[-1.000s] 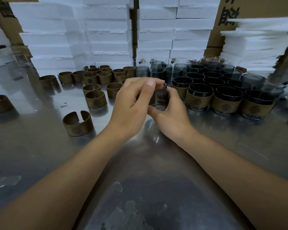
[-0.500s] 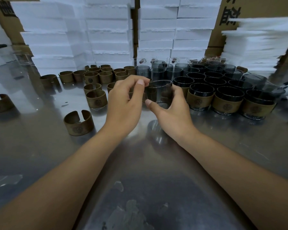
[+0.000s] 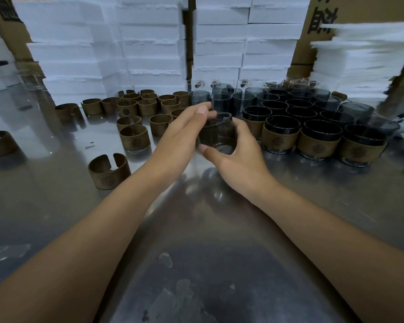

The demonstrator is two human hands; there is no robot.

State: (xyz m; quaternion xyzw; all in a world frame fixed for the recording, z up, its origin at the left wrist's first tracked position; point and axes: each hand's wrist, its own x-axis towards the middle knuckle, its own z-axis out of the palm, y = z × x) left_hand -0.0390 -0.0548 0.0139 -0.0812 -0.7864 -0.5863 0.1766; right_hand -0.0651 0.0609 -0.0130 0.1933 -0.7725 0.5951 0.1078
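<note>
The right hand [image 3: 240, 159] grips the dark glass [image 3: 216, 134], it seems a little above the worktop [image 3: 56, 206]. The left hand [image 3: 184, 136], curled at the glass before, now has loosened, nearly straight fingers near its rim; probably a brown sleeve [image 3: 134, 141] comes next.

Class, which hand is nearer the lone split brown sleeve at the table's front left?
Left. The left hand lies up and right of the sleeve; the right hand, gripping the dark glass, is farther right.
</note>
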